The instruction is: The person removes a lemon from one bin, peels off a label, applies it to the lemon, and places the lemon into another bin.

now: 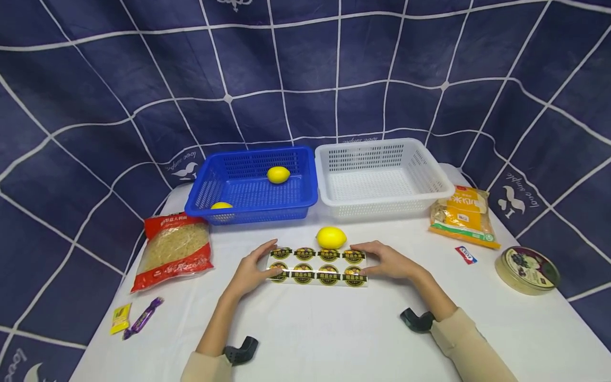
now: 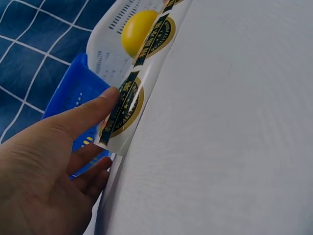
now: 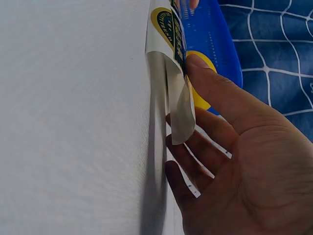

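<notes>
A white sheet of round black-and-gold stickers point(image 1: 315, 266) lies across the middle of the table, its face bent along its length. My left hand point(image 1: 250, 271) holds the left end, thumb on the printed face and fingers behind. At the other end my right hand point(image 1: 390, 262) grips the sheet likewise; the right wrist view shows its edge point(image 3: 182, 110) curling between thumb and fingers. Just behind the sheet sits a lemon point(image 1: 331, 237), its lower edge partly covered by it. The left wrist view also shows this lemon point(image 2: 138, 32) beyond the stickers.
A blue basket point(image 1: 253, 212) with two lemons point(image 1: 278, 174) stands at the back, beside a white basket point(image 1: 386, 202). Left are a red pasta bag point(image 1: 174, 246), a yellow packet point(image 1: 121, 318) and a purple candy point(image 1: 143, 318). Right are an orange bag point(image 1: 464, 215), a small wrapper point(image 1: 465, 255) and a round tin point(image 1: 527, 269).
</notes>
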